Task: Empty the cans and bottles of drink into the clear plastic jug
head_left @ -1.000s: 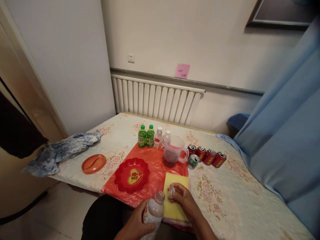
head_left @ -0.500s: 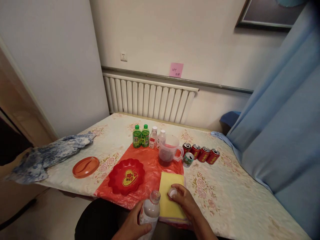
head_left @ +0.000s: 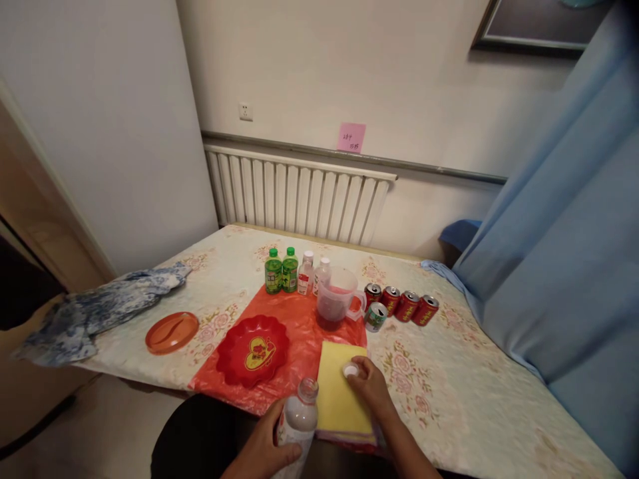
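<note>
My left hand [head_left: 267, 442] is wrapped round a clear plastic bottle [head_left: 301, 419] with a pale label, its open mouth pointing up at the table's front edge. Between the fingertips of my right hand [head_left: 370, 389] is a white bottle cap [head_left: 351, 370], held just over a folded yellow cloth [head_left: 339, 399]. Left of the bottle, a red scalloped plate [head_left: 229, 359] with a yellow heart print rests on a red plastic sheet [head_left: 289, 319]. Farther back stands a translucent measuring jug [head_left: 335, 299], its handle to the right.
Behind the jug are two green-capped bottles [head_left: 281, 274] and two white-capped bottles [head_left: 313, 276]. Several red cans [head_left: 408, 306] and a green-and-white can [head_left: 375, 318] stand right of it. An orange lid [head_left: 172, 332] and a blue-white cloth [head_left: 110, 313] lie at left.
My right hand has moved the cap slightly away from me and to the right, farther from the bottle. My left hand and the bottle have barely shifted.
</note>
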Available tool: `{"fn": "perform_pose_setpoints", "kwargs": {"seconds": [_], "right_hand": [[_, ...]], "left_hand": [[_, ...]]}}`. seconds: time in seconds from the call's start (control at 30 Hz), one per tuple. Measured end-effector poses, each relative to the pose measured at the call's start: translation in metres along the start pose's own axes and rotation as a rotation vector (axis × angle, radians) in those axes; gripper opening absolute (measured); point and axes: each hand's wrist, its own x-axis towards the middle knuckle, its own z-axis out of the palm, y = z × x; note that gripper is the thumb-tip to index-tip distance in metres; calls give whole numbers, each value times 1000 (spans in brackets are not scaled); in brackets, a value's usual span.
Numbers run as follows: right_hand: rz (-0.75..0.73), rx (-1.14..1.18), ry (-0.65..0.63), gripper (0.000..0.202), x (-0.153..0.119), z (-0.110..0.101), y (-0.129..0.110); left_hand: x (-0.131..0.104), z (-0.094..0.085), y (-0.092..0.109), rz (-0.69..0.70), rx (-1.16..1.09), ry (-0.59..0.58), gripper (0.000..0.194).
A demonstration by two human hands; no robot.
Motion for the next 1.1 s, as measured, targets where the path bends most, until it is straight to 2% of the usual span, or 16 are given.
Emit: {"fn": "perform_pose_setpoints", "kwargs": {"seconds": [0.3,0.5,0.67,0.73,0.87,1.0,1.1], "right_hand": [[-192,-236,-34,31,16,16,6],[-299,-326,-50,36,8,13,15],[-317,-332,-17,39,-5,12,-1],[-248,-260,-87,37,-15,18,-15],[-87,22,-367,34,-45,34,-42],[-14,177,-543,49,-69,41,-57],[-37,179,-622,58,-77,40,-64]], "left_hand": [[-2,1,4,-33,-61,10,71],[-3,-3,5,-40,-34,25,73],[-1,-1,5,-33,-126,27,81],[-1,1,6,-10,-156,21,79],[0,5,11,6,-144,14,69],[-1,9,20,56,-121,36,67],[-2,12,25,62,-145,18,73]]}}
